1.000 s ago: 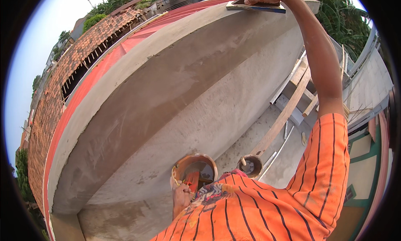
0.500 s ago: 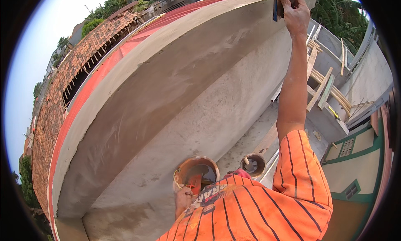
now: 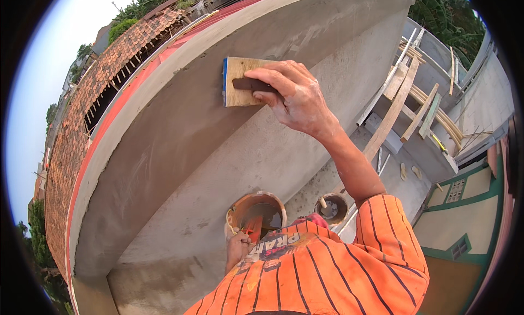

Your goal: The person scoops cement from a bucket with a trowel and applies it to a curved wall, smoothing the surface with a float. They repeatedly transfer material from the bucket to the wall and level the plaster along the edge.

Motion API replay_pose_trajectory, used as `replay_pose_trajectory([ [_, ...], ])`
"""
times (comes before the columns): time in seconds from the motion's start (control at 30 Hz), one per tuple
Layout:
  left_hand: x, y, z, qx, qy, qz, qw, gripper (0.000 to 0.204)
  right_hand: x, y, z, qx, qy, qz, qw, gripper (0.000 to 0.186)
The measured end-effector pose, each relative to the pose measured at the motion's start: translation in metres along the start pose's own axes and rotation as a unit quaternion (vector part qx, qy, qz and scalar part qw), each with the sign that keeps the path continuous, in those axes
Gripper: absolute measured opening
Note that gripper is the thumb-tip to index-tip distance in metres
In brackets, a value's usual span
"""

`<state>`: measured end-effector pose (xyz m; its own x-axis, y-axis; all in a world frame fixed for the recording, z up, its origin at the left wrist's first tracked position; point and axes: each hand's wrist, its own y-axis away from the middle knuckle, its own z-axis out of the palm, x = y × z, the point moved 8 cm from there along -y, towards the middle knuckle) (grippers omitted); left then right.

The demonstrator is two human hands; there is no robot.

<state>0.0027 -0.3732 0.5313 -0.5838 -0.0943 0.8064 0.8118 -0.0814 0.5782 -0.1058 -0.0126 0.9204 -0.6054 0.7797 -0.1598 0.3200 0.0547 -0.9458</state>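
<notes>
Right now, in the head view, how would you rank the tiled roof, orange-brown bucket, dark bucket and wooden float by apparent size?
1. Tiled roof
2. Orange-brown bucket and wooden float: too alike to rank, both partly covered
3. Dark bucket

An open-air building site in bright daylight, among rooftops and greenery.
A pale grey concrete wall (image 3: 229,159), bowed by the lens, runs above a grey floor (image 3: 401,192); beyond its top lie a red roof strip (image 3: 157,66), a terracotta tile roof (image 3: 68,157) (dark gaps show under its edge) and pale blue sky (image 3: 41,80). At right, wooden planks (image 3: 393,110) lie below leafy trees (image 3: 445,28), near a cream, green-trimmed facade (image 3: 456,222) with a small diamond-shaped opening (image 3: 460,247).
</notes>
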Motion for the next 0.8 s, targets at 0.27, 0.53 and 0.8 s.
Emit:
replay_pose_trajectory([
  [0.27, -0.005, -0.003, -0.005, -0.008, -0.017, 0.016, 1.000, 0.030, 0.071, -0.008, -0.071, 0.203, -0.015, 0.147, 0.968, 0.038],
  [0.53, 0.002, -0.009, -0.004, -0.025, -0.146, 0.120, 0.982, 0.015, 0.215, -0.073, -0.120, 0.276, 0.059, 0.182, 0.942, 0.034],
  [0.8, 0.004, 0.020, 0.008, 0.011, -0.048, -0.067, 0.997, 0.016, 0.105, -0.016, -0.045, 0.182, 0.056, 0.155, 0.969, 0.031],
])
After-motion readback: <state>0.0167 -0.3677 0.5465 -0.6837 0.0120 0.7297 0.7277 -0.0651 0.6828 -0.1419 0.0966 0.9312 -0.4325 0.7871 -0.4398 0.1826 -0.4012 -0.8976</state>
